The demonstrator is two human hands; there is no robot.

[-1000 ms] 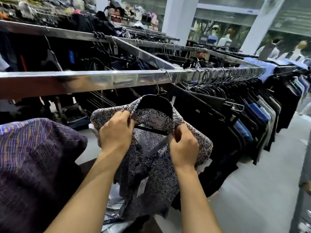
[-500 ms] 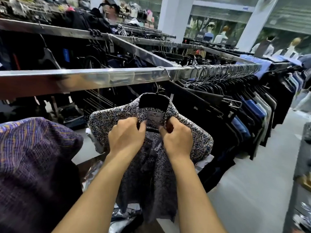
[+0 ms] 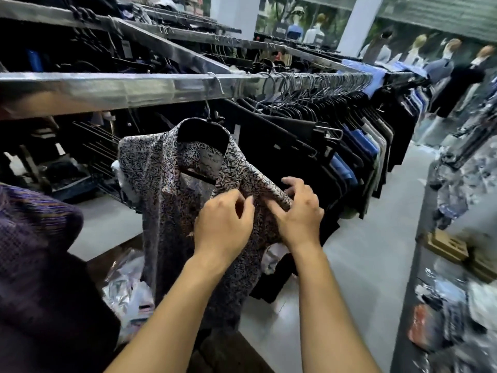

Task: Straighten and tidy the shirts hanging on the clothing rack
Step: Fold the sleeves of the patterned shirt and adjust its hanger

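Hands, 2 of them, both up on 1 patterned shirt (image 3: 161, 189). The left hand (image 3: 224, 227) has thumb and curled fingers pinching the cloth at the shirt's open front. The right hand (image 3: 298, 216) lies on the shirt's shoulder edge with fingers spread and half bent. Whether it actually grips, I cannot tell; blur hides the fingertips.

1 purple garment (image 3: 35, 251) fills the lower left, cut off by the frame. Plastic bags (image 3: 123, 286) sit crumpled under the shirt, too jumbled to count.

The shirt hangs on 1 black hanger (image 3: 204, 134) hooked over the near rail (image 3: 121, 88), about midway along it. Its long axis runs straight down, collar up, front towards the camera, shoulders turned roughly along the rail. Its hem is hidden behind the forearms.

Past it to the right, dark garments (image 3: 309, 157) crowd the rail's far end, packed side-on, too tight to count. Far back stand mannequins (image 3: 294, 25), blurred.
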